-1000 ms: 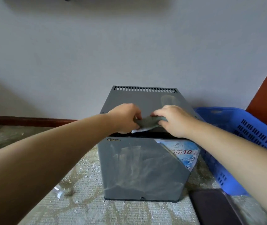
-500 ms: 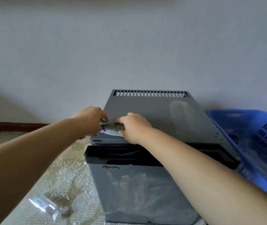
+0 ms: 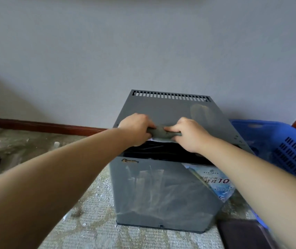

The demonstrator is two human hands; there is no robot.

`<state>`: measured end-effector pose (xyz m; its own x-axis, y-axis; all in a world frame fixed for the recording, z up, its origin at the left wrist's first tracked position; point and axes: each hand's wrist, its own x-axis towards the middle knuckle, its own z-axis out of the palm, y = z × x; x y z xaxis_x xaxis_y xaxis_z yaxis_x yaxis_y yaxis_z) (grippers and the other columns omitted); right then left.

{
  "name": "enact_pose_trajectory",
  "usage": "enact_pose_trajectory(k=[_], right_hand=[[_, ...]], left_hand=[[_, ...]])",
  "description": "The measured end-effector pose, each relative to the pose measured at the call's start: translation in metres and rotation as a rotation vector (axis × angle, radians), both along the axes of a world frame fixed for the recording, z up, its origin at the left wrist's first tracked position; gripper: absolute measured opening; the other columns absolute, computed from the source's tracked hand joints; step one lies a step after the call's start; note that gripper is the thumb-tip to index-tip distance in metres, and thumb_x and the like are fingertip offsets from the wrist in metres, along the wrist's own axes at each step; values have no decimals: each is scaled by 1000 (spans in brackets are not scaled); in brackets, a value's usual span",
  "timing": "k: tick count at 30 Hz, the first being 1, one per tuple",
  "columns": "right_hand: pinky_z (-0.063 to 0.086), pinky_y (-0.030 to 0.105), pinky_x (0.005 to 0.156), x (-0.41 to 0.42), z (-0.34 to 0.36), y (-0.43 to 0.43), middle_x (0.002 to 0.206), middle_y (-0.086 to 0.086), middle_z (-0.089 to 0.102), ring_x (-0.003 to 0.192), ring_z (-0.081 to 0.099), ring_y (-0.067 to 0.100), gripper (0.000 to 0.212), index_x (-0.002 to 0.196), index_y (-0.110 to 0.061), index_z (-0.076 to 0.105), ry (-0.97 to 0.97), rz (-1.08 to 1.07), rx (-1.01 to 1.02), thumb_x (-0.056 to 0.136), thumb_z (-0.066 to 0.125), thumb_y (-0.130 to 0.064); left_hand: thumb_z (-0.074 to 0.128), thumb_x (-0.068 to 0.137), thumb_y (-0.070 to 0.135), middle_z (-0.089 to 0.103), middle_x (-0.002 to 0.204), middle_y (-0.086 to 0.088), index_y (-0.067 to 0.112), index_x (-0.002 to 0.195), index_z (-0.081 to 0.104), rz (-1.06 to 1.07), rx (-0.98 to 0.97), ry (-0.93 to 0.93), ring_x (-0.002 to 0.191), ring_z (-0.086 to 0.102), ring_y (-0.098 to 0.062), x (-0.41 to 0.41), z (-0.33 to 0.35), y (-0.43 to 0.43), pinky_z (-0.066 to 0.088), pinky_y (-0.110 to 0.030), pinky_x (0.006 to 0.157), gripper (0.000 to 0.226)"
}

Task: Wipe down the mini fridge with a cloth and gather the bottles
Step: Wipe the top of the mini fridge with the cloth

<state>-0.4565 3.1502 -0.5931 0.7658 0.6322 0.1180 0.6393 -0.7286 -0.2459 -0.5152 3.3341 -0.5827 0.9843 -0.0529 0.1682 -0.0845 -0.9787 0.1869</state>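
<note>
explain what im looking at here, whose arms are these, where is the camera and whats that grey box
No machine here: these are a person's two bare arms, filmed by a wide-angle camera worn on their head, looking forward and down. The grey box is a mini fridge standing on a patterned floor by the wall. The left hand and right hand both grip a bunched grey-green cloth at the front edge of the fridge top. A blue basket sits to its right.

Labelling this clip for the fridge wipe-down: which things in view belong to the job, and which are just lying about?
In the job: mini fridge, cloth gripped by left hand and right hand.
Lying about: blue basket, dark flat object, carpet.
</note>
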Motion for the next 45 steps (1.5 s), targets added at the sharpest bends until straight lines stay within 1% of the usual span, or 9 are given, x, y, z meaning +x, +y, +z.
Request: enact_pose_trajectory(k=[6,9,13,17,21,28,32,37,45], right_hand=[[42,30,81,-17,-2,8,95,-2,41,108,49,28,43,131,-40,52,-54,-49,-25,92,50,-21],[46,33,84,-32,0,52,97,3,44,105,50,31,41,128,-36,55,-74,13,2,92,48,-18],[40,34,76,-57,1,124,93,6,38,104,45,34,41,125,-27,58,-87,83,32,91,43,-9],[33,35,74,-66,3,148,109,10,47,108,44,34,44,129,-25,55,-124,128,-14,91,44,-6],[42,34,78,-48,6,116,114,7,53,111,50,32,48,129,-33,56,-94,64,32,89,48,-6],[39,30,73,-11,5,4,118,3,54,112,54,30,46,125,-38,57,-94,-148,-38,90,48,-10],[44,32,82,1,5,-68,123,4,55,116,53,31,42,126,-42,55,-96,-244,-45,92,50,-19],[45,32,89,29,7,-105,132,6,55,120,52,31,44,131,-39,52,-126,-295,-123,93,50,-17],[42,34,96,109,8,-83,142,6,44,129,44,29,52,138,-39,43,-138,-315,-204,95,46,-10]], left_hand=[[58,84,16,60,110,-3,23,106,67,-17,5,-74,110,51,-26,-5,-7,4,47,-36,88,25],[58,85,15,59,113,-3,22,113,65,37,13,-79,109,50,-25,-19,-9,45,42,-31,86,30],[60,83,10,63,103,-4,18,104,68,187,45,-95,92,57,-24,-49,-17,106,42,-30,73,24],[66,81,10,66,94,-5,16,102,71,268,36,-123,80,59,-27,-70,-23,125,41,-30,65,23],[67,79,12,66,97,-4,17,102,70,160,85,-185,91,57,-27,-53,-8,104,44,-34,71,24],[59,86,24,62,109,-3,26,116,65,-18,18,-75,108,53,-26,12,-7,-6,43,-32,90,30],[57,86,25,59,114,-6,19,114,64,-113,9,-78,113,48,-28,34,-11,-75,42,-37,95,30],[43,94,22,58,114,-6,14,115,59,-147,49,-47,112,47,-28,64,-20,-112,44,-39,91,28],[41,95,22,56,115,-8,18,111,57,-66,94,-15,113,47,-28,144,-22,-99,45,-40,88,24]])
